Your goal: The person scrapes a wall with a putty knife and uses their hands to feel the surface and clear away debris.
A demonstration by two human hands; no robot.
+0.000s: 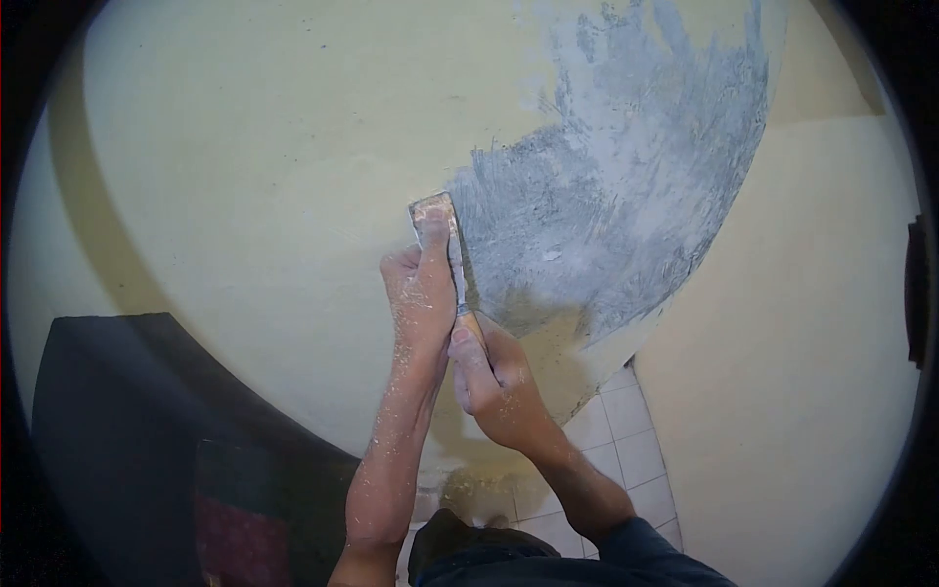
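A scraper (457,256) with a wide metal blade and a wooden handle lies against the pale yellow wall (293,127), at the left edge of a grey patch (626,176) of bare, scratched surface. Around the handle, my right hand (489,377) is closed, its thumb along the wood. My left hand (425,289) presses on the blade near its top edge, the thumb on the metal and the other fingers curled in. Pale flakes and dust cover my left hand and forearm.
White floor tiles (626,440) show below the wall at the lower right. Another pale wall (782,342) meets it on the right. A dark panel (127,421) stands at the lower left, with a dark red item (240,543) by it. A dark object (916,293) is at the right edge.
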